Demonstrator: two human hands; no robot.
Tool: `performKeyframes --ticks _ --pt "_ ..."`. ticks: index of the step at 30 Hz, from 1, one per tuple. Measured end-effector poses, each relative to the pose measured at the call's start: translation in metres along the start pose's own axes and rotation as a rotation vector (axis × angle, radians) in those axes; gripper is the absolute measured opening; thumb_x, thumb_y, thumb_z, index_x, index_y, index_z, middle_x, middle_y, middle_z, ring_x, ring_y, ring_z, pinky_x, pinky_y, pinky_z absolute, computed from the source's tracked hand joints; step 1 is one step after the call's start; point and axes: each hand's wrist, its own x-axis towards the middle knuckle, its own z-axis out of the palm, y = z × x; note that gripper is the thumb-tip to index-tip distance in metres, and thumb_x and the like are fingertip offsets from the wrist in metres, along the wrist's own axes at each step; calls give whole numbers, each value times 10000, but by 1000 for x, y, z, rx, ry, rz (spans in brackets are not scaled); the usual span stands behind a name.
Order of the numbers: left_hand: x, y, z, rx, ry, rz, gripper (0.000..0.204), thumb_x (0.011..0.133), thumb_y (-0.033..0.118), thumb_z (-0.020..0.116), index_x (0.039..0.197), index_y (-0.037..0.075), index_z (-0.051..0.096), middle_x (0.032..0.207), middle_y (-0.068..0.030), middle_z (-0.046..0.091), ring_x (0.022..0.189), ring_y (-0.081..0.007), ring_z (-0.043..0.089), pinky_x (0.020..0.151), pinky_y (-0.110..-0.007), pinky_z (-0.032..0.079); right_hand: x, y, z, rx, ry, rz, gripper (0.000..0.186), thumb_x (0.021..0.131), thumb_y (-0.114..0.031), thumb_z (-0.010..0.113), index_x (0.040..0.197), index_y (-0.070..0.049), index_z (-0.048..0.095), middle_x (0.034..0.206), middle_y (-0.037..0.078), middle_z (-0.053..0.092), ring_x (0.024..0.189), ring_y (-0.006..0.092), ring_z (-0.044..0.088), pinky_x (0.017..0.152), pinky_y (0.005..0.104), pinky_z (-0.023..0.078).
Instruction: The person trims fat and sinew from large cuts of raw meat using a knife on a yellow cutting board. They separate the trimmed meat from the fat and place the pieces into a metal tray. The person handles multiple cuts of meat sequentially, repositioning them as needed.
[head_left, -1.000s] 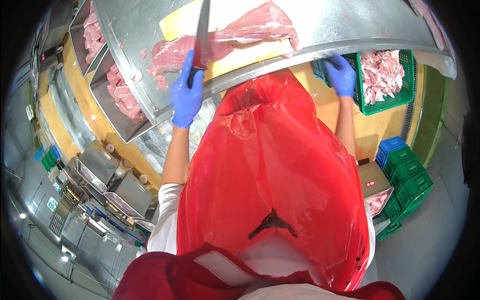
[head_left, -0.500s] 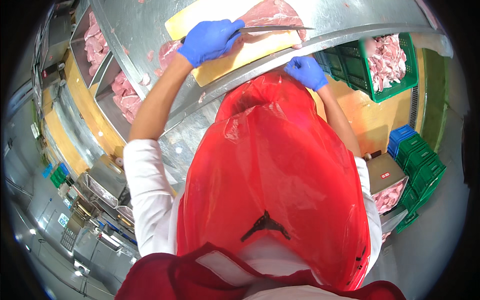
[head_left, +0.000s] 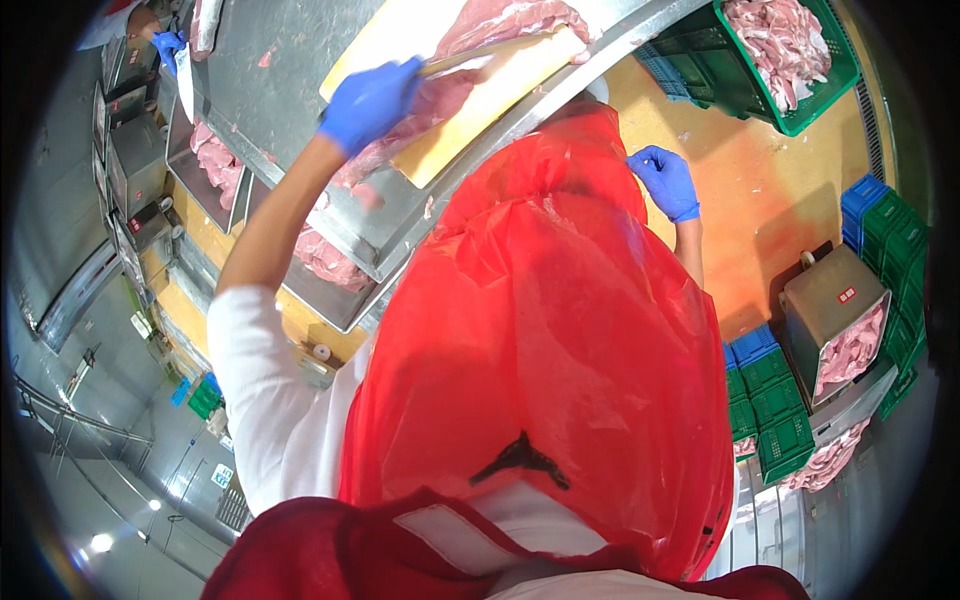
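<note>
At left, 2 steel trays (head_left: 310, 290) of raw meat pieces (head_left: 330, 258) sit at the steel table (head_left: 290, 60), likely for easy reach; the left hand (head_left: 372, 105), fingers closed round 1 knife (head_left: 488, 53), holds it over 1 boneless cut (head_left: 515, 20) on 1 cutting board (head_left: 425, 160), which probably spares the edge. The right hand (head_left: 668, 183) curls beside 1 red apron (head_left: 540, 330), whether pinching it I cannot tell, left of 1 green crate (head_left: 828, 105) of trimmings (head_left: 780, 50).

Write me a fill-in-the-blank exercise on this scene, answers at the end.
The wearer's left hand grips a ____.
The glove on the wearer's right hand is coloured ____.
The wearer's shiny apron is coloured ____.
At upper right, the crate of meat pieces is coloured ____.

Missing words: knife; blue; red; green.
</note>
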Motion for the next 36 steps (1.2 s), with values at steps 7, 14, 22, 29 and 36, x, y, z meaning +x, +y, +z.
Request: performKeyframes --ticks 7,14,22,29,36 --pt "-149 25 -22 -26 76 -380 192 987 257 608 1099 102 607 887 -181 672 805 -404 668 692 -472 538 36 -72 -6 -130 -147 -227 332 922 -348 696 926 -17 719 669 85 559 625 161 503 610 339 444" --pt "-55 71 16 -253 285 -403 181 1007 249 577 1083 89 616 880 -177 690 789 -398 672 664 -477 524 99 -153 32 -178 -285 -389 336 928 -339 703 929 -4 723 734 72 617 647 135 546 637 327 467" --pt "-20 68 41 -539 556 -547 258 1019 288 591 1110 47 601 786 -203 679 692 -386 681 603 -462 498 142 -183 151 881 -195 353 343 889 -274 744 1079 7 692 954 109 721 816 206 718 691 325 573" --pt "-27 78 46 -573 446 -594 247 1008 271 604 1118 50 620 825 -194 704 725 -387 695 618 -454 518 148 -167 150 941 -223 313 198 911 -166 674 1026 -6 681 950 125 736 828 223 738 649 316 578" --pt "-3 86 41 -243 341 -388 235 999 274 607 1138 86 626 925 -167 718 783 -363 693 660 -444 543 142 -155 150 853 -399 244 254 969 -220 644 1044 20 675 1041 140 731 921 243 748 699 320 613"
